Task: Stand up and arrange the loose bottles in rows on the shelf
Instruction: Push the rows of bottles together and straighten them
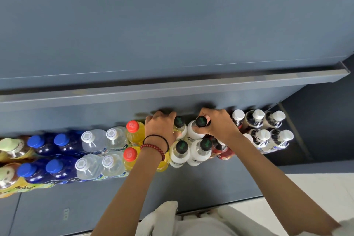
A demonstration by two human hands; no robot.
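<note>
Grey shelf (191, 184), bottles (92, 142) against back wall (76, 119)

Worn at the left wrist – a red bead bracelet (151, 146) and a thin black band (155, 135); a white garment (191, 225) lies at bottom centre, pale floor (316, 186) at lower right.

Both bare arms reach forward, side by side. The left hand (160, 127) shows its back, fingers curled downward and what they hold hidden. The right hand (218, 126) curls thumb and fingers round the neck of a black-capped bottle (201, 121).
</note>
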